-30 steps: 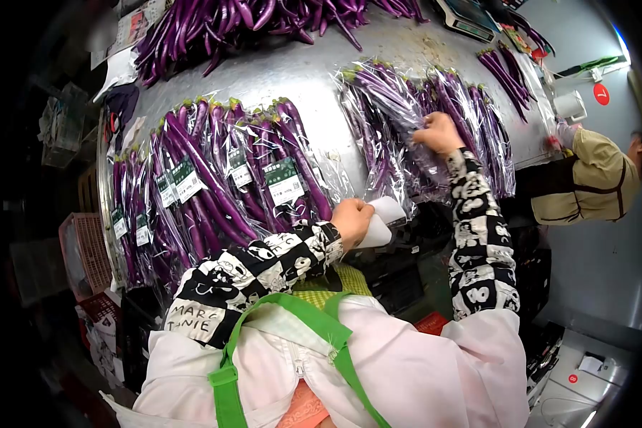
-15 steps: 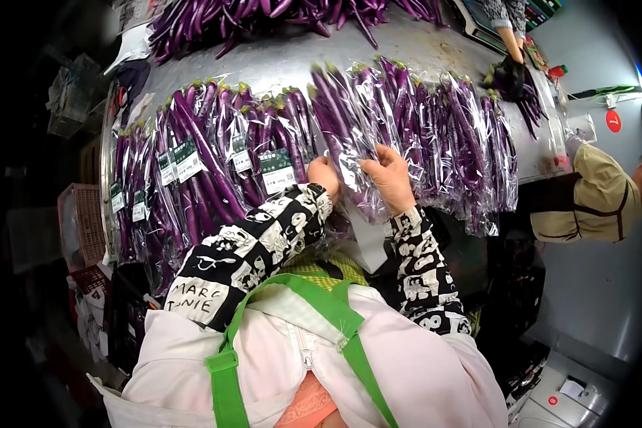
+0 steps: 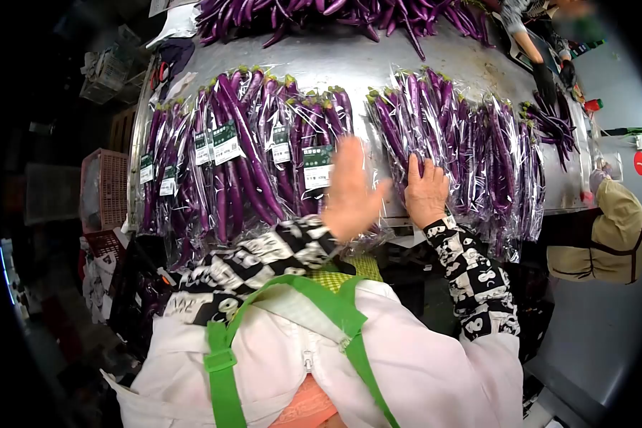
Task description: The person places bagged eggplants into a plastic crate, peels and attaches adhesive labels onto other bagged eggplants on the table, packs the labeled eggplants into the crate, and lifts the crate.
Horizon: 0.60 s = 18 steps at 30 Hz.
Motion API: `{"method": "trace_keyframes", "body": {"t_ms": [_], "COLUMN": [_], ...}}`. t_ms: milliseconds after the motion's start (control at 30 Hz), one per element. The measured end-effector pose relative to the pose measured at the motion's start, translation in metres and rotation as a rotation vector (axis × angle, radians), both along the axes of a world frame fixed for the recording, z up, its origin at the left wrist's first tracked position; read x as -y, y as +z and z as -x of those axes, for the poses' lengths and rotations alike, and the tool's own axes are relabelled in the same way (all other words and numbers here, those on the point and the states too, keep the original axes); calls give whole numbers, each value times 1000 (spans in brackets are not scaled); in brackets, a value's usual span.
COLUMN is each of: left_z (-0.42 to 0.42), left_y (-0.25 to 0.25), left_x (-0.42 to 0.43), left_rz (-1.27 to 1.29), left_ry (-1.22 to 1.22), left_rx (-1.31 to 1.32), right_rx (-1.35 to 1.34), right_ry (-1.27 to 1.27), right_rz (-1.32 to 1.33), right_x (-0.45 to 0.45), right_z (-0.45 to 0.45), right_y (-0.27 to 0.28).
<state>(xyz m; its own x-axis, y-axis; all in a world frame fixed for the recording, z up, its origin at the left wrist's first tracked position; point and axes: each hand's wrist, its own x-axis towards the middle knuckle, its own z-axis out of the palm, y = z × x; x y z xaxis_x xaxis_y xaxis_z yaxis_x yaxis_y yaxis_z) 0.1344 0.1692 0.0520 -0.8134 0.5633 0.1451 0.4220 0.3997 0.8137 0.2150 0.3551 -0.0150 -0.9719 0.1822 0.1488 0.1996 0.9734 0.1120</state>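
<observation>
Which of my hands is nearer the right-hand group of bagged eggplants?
Right. Your right hand rests on the right-hand group; your left hand is open to its left, near the labelled bags.

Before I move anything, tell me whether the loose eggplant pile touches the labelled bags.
Apart: the head view shows bare metal table between the loose eggplant pile and the tops of the labelled bags.
</observation>
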Motion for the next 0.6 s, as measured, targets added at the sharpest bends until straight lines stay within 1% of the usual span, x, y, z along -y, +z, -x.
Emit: {"method": "trace_keyframes", "body": {"t_ms": [33,67,100,133,167,200,233,267,300,367,400,433,500,533,567,600], "left_z": [13,30,43,54,57,58,55,59,66,78,75,76,72,69,64,60], "left_y": [-3,-8,-12,-43,-48,-54,-36,-34,-29,-26,-32,-36,-45,-19,-9,6], "left_x": [14,30,40,54,58,62,52,46,42,38,35,36,43,52,67,84], "left_rz": [108,176,196,136,189,243,419,435,431,400,399,328,-326,-425,-548,-601], "left_ry": [160,287,410,380,380,379,387,438,458,461,465,437,344,337,226,190], "left_rx": [-117,-18,217,369,405,441,359,420,547,692,508,491,818,953,973,953], "right_rx": [-4,-17,-27,10,16,-183,-376,-385,-376,-429,-520,-541,-502,-368,-228,-266], "right_ry": [-6,14,39,24,53,73,75,18,-78,-53,89,211,150,-88,-360,-332], "right_rz": [6,12,16,34,35,368,706,662,630,565,602,661,832,929,1114,1299], "right_x": [4,9,16,26,41,58,69,72,78,89,95,100,109,107,98,84], "right_z": [1,3,6,10,18,35,50,58,67,81,83,84,78,74,75,70], "right_y": [2,4,6,-2,16,12,7,0,-3,8,16,25,21,9,-6,-30]}}
